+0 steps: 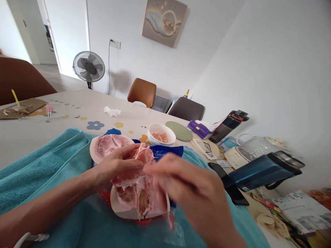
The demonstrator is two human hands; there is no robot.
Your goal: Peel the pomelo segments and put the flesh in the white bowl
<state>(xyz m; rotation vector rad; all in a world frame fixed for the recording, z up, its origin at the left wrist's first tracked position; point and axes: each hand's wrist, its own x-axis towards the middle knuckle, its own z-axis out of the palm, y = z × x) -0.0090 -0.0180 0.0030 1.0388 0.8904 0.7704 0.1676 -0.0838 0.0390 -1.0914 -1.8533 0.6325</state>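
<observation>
My left hand [116,165] is closed around a pink pomelo segment [143,153], with the thumb lying across it. My right hand [191,186] is blurred; its thumb and forefinger are pinched together at the segment's edge, and whatever they grip is hidden. Below both hands lies an opened pomelo half [139,203], its pith and some segments showing inside the thick rind. Another pomelo piece [111,144] rests behind my left hand. Beyond them stands a white bowl [161,134] holding peeled pink pulp. Red and blue plastic wrapping shows around the fruit.
A teal towel [51,155] covers the table's near side. To the right are a blue tumbler [256,172], a dark phone [229,184], glasses [207,149], a dark bottle [227,125] and a purple tissue pack [200,129]. Crumpled tissue [112,111] lies further back. A fan [89,67] stands beyond the table.
</observation>
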